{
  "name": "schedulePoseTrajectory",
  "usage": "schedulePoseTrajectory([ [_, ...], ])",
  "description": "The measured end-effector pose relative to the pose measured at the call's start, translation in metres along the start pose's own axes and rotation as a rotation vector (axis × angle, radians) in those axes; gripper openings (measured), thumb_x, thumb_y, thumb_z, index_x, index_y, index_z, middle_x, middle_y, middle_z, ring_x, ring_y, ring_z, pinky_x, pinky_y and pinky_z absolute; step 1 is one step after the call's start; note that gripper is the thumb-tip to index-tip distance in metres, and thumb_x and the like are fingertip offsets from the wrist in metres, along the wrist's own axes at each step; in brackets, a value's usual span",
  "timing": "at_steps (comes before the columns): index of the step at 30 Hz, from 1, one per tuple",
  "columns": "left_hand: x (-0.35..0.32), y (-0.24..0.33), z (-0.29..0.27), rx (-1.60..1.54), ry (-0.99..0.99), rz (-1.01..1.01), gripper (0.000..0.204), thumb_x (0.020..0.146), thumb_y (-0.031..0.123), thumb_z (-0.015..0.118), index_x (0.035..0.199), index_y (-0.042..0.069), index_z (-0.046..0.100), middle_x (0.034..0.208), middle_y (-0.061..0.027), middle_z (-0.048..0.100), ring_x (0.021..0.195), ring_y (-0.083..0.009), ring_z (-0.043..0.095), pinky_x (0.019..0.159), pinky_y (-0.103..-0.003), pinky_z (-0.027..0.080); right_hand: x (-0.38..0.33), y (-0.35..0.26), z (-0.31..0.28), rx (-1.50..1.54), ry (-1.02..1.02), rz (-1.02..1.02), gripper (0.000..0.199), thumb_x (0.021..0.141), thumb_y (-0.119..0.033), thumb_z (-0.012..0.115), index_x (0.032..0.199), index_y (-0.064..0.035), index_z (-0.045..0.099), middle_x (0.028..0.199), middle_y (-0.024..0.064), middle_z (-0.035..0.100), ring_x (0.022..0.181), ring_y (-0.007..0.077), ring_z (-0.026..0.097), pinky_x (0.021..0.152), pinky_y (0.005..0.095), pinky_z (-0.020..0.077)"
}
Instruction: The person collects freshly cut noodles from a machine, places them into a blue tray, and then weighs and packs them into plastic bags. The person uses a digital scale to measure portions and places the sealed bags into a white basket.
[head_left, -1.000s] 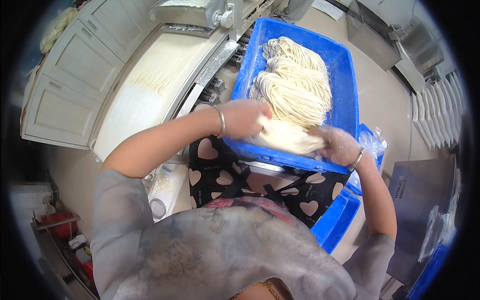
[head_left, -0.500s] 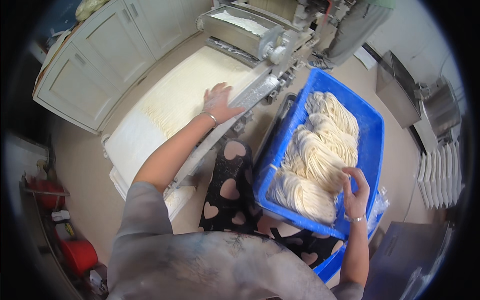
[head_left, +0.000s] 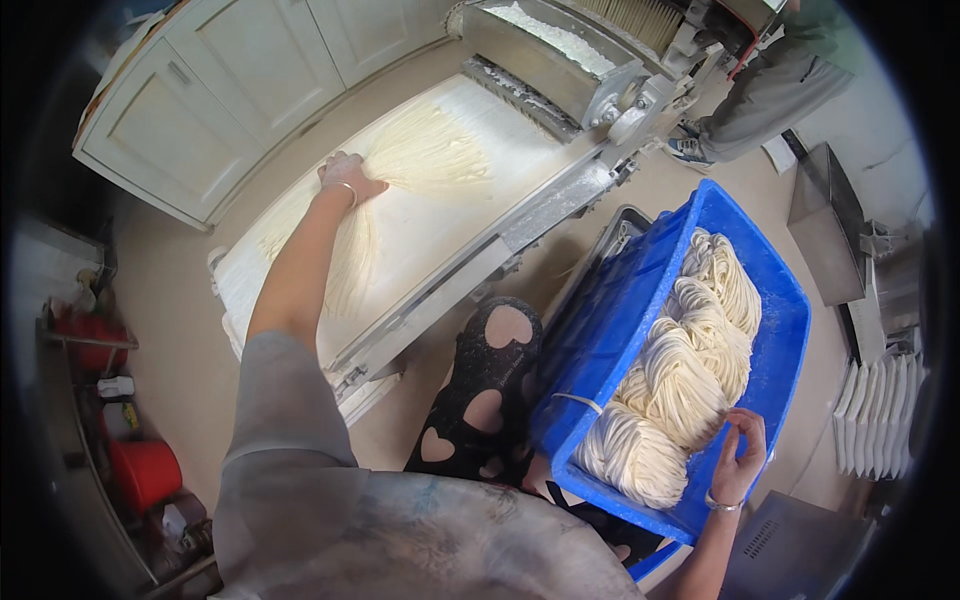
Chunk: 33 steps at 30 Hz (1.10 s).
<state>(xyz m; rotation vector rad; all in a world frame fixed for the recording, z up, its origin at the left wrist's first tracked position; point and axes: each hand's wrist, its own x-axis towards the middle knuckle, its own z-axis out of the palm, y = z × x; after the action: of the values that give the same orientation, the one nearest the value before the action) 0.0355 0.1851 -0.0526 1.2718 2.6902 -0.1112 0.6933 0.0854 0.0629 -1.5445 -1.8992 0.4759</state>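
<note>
My left hand (head_left: 350, 172) is closed around the middle of a spread of pale fresh noodles (head_left: 435, 150) on a white conveyor belt (head_left: 470, 235). The strands fan out on both sides of the fist, toward the machine and toward the belt's near end. My right hand (head_left: 740, 458) is at the near right of a blue plastic tub (head_left: 785, 345), beside its inner wall. Its fingers are curved and apart, with nothing visible in them, close to the noodle bundles (head_left: 680, 370). Several folded bundles lie in a row inside the tub.
A noodle machine (head_left: 540, 60) with a flour-filled trough stands at the belt's far end. Beyond it another person's grey-trousered leg (head_left: 775, 105) shows. White cabinets (head_left: 240, 85) line the far left. A metal rail (head_left: 440, 300) edges the belt. White packets (head_left: 875, 415) stand at right.
My left hand has moved left over the belt and gathered the noodles, which now pinch together at the fist. My right hand stays by the tub. The view has shifted.
</note>
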Motion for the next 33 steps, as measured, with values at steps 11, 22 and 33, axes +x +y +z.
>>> schedulePoseTrajectory([
  [11,-0.052,-0.066,0.005,-0.421,-0.241,0.031,0.049,0.076,0.034,0.064,0.111,0.001,0.063,0.097,-0.0148,0.067,0.086,-0.0272,0.064,0.081,-0.038,0.050,-0.005,0.002,-0.006,0.053,-0.010,-0.093,0.011,0.087,0.008,0.051,0.090,0.0013,0.060,0.097,0.0110,0.063,0.087,0.0194,0.059,0.079,0.0268,0.0458],
  [22,-0.227,0.106,-0.202,-0.406,0.231,0.899,0.054,0.078,0.026,0.060,0.128,0.008,0.051,0.106,-0.0131,0.063,0.098,-0.0219,0.061,0.086,-0.034,0.048,0.049,-0.093,-0.021,0.165,-0.177,-0.398,0.070,0.074,-0.024,0.080,0.134,-0.0054,0.049,0.128,0.0159,0.058,0.124,0.0327,0.052,0.106,0.0402,0.0393],
  [33,-0.366,0.246,-0.173,-1.014,-0.606,1.123,0.039,0.084,0.016,0.064,0.119,0.002,0.057,0.105,-0.0083,0.065,0.097,-0.0115,0.061,0.088,-0.025,0.047,0.017,-0.068,-0.050,-0.429,-0.274,-0.231,0.042,0.073,-0.006,0.069,0.111,-0.0104,0.052,0.087,0.0154,0.064,0.088,0.0365,0.063,0.076,0.0454,0.0499],
])
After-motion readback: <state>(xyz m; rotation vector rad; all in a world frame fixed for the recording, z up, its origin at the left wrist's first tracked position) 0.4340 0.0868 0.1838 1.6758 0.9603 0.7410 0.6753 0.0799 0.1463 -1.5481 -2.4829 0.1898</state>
